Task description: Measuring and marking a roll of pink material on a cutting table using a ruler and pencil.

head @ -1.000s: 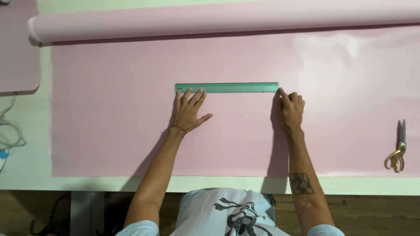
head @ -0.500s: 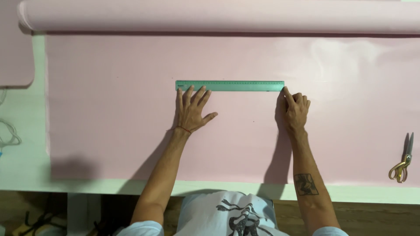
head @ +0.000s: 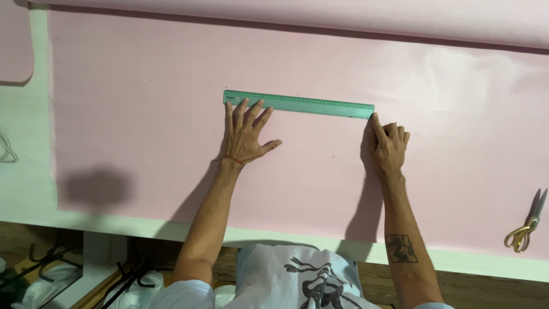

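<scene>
A long green ruler [head: 309, 104] lies flat on a wide pink sheet [head: 143, 103] spread over a pale table. My left hand [head: 245, 134] is spread, fingers apart, with its fingertips touching the ruler's left end. My right hand [head: 389, 143] is curled beside the ruler's right end, its forefinger stretched out and touching that corner. Neither hand holds anything.
The rolled part of the pink sheet [head: 343, 14] runs along the far edge. Gold-handled scissors [head: 526, 226] lie at the right, on the sheet near the front edge. Another pink piece [head: 14, 40] sits at the far left. The table's front edge [head: 68, 216] is close to my body.
The view has shifted, so the ruler now sits slightly tilted, right end lower. Both hands stay at the ruler's ends; the right forefinger remains on the right corner.
</scene>
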